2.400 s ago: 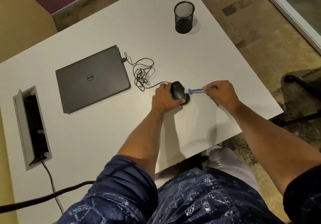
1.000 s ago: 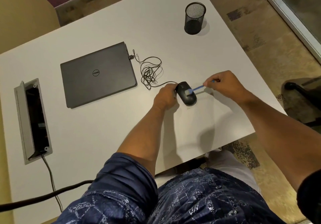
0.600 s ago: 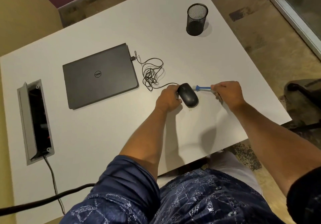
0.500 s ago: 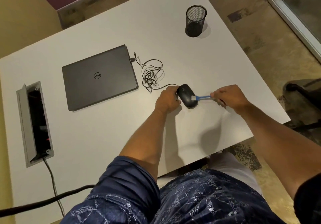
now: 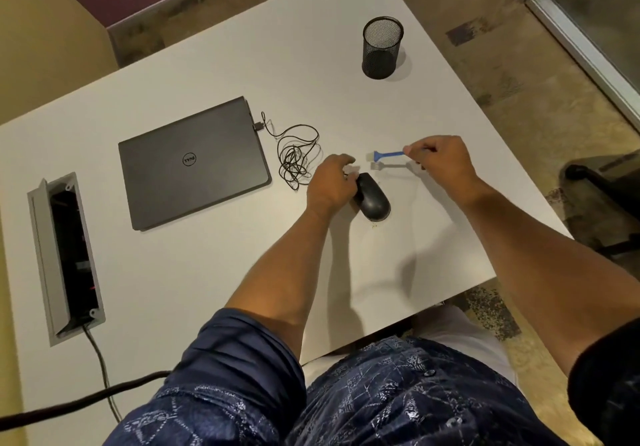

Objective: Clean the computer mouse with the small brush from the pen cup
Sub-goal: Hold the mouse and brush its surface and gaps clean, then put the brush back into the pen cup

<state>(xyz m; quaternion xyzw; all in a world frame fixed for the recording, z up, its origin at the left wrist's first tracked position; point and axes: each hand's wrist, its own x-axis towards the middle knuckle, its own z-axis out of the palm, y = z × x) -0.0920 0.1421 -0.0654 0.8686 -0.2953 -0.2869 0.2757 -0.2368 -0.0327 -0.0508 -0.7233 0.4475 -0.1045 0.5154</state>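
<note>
A black wired computer mouse [image 5: 373, 200] lies on the white table [image 5: 214, 272]. My left hand [image 5: 330, 182] rests against its left side, fingers loosely curled at its front end. My right hand [image 5: 441, 161] pinches the handle of a small blue brush [image 5: 386, 154] with white bristles. The brush hangs above the table, beyond the mouse and apart from it, casting a shadow below. The black mesh pen cup [image 5: 382, 48] stands at the far right of the table and looks empty.
A closed grey laptop [image 5: 194, 163] lies left of the mouse, with the tangled mouse cable [image 5: 296, 155] plugged into it. An open cable hatch [image 5: 65, 255] sits at the table's left. The table's right edge runs close to my right hand. A chair base [image 5: 602, 189] stands on the floor.
My right hand has lifted the brush off the mouse and carried it away beyond the mouse's front. My left hand has loosened on the mouse, which stays in place.
</note>
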